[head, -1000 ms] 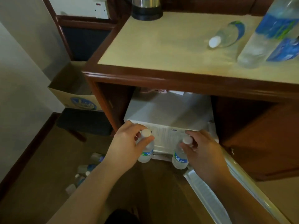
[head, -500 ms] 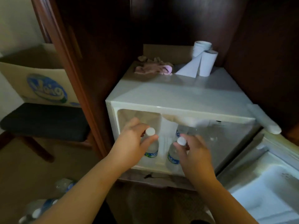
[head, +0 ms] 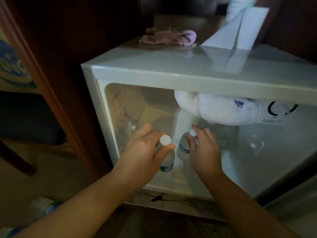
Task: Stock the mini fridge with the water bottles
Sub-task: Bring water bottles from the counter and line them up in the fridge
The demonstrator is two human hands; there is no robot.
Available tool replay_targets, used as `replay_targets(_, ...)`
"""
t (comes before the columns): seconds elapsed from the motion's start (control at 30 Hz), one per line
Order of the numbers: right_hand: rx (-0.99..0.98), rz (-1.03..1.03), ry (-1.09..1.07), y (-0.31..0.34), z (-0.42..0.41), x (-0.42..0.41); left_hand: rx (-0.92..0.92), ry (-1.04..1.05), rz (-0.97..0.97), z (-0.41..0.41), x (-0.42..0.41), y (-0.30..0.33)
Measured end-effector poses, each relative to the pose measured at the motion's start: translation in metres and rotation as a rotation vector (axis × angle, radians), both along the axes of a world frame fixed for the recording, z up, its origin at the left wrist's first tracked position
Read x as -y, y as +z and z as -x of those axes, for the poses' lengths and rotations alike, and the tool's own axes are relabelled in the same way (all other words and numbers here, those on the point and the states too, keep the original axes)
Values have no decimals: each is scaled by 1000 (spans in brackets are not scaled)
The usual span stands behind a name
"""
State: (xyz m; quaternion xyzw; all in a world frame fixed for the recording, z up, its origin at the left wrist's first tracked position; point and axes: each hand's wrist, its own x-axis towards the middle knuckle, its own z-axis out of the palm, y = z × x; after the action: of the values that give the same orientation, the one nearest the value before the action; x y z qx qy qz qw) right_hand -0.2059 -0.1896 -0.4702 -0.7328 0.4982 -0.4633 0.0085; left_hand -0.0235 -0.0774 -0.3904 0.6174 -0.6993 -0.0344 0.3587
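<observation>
Left hand (head: pixel 144 152) gripped neck of small clear white-capped water bottle (head: pixel 167 160); right hand (head: pixel 204 148) pinched second bottle (head: pixel 184 146) likewise. Both upright inside open white mini fridge (head: pixel 171 73).

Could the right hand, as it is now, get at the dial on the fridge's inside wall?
Probably not yet: the right hand grips a water bottle, though nothing blocks the way to the dial beside the frost lump.

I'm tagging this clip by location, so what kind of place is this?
Probably a hotel or guest room. A mini fridge sits inside a dark wood cabinet, paper rolls and a cloth lie on top, and each hand holds a small water bottle.
</observation>
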Motion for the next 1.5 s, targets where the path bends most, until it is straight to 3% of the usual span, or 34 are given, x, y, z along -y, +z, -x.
replay_targets(0.4,157,-118,-99,0,-18,16,-81,98,-11,-4,14,-8)
replay_targets(0.73,302,-322,-182,7,-27,35,-78,84,21,-11,17,1)
replay_targets(0.9,352,-321,-160,7,-29,46,-74,73,44,-12,17,3)
replay_targets(1.5,247,-359,-39,15,-5,56,-47,69,35,-22,17,4)
